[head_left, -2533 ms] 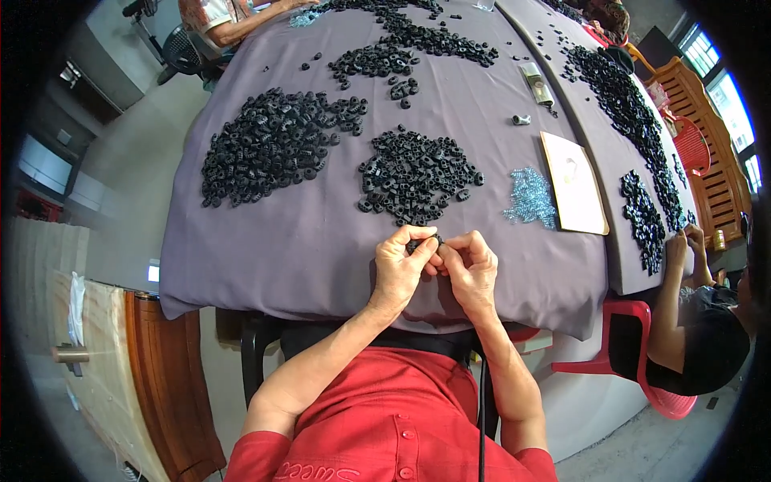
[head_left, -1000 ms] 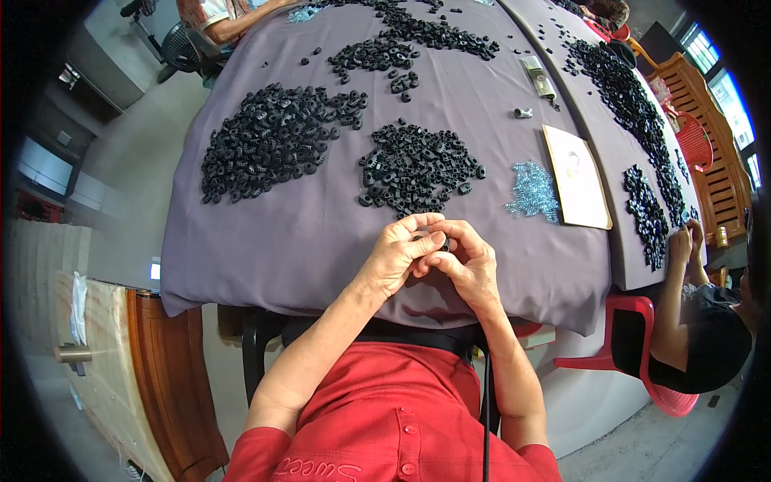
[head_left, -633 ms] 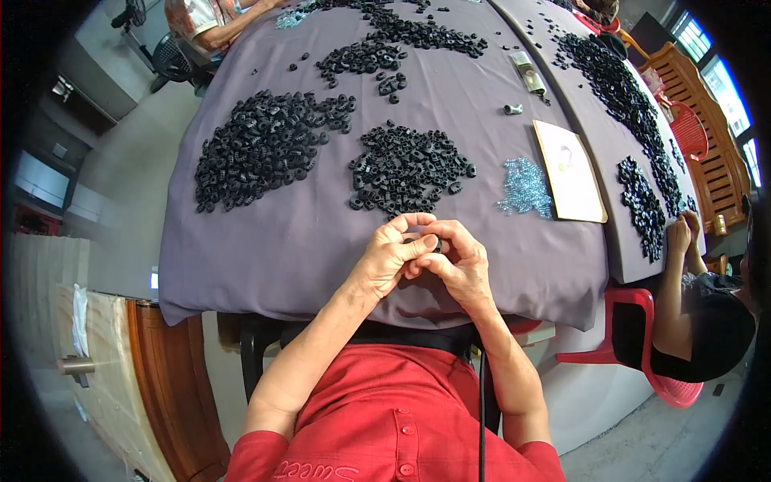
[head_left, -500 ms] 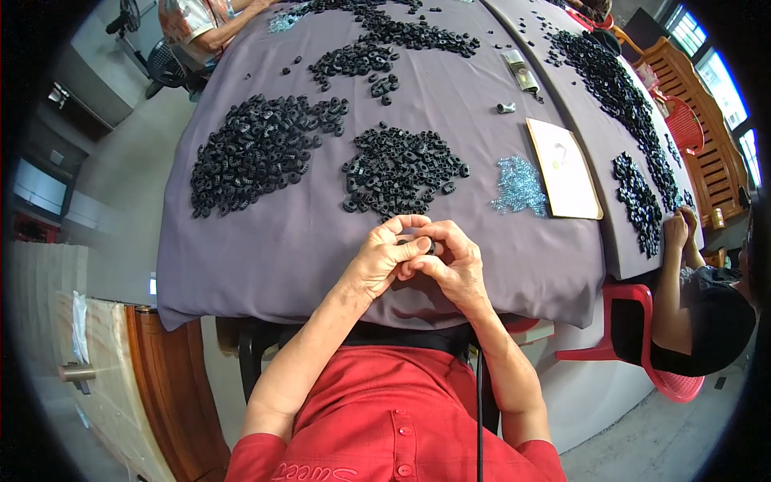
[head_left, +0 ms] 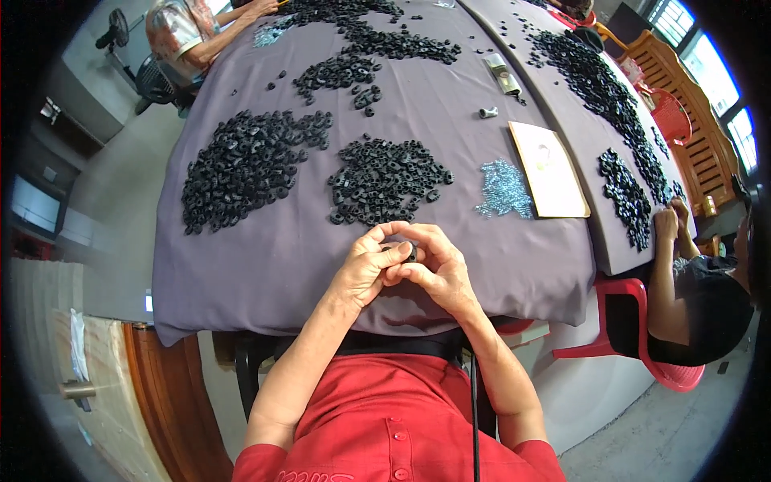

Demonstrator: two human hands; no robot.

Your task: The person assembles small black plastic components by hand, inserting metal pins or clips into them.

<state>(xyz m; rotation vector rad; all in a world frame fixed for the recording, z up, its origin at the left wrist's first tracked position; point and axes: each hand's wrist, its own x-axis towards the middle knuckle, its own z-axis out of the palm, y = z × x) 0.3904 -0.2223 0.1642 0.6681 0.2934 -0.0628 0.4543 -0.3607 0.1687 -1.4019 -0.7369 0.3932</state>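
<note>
Close to the near edge of the table, my left hand [head_left: 363, 269] and my right hand [head_left: 443, 273] meet around one small black part [head_left: 413, 254]. The left thumb presses on it from one side, while the right fingers and thumb close round the other. Most of the part is hidden by my fingers. Just beyond my fingertips lies a pile of small black hollow parts [head_left: 387, 181]. A larger heap of chunkier black parts [head_left: 241, 165] spreads to its left. On the right is a patch of tiny clear bluish pieces [head_left: 504, 190].
A pale flat board [head_left: 551, 173] lies beside the bluish pieces, with a short silvery cylinder [head_left: 488, 113] and a small packet [head_left: 502, 75] beyond. More black parts [head_left: 401, 44] cover the far cloth. One person [head_left: 181, 44] sits far left; another [head_left: 691, 301] works at right on a red chair [head_left: 626, 321].
The table and its piles sit slightly further left in the picture, as the view has shifted. My hands keep nearly the same hold on the black part, with small finger shifts.
</note>
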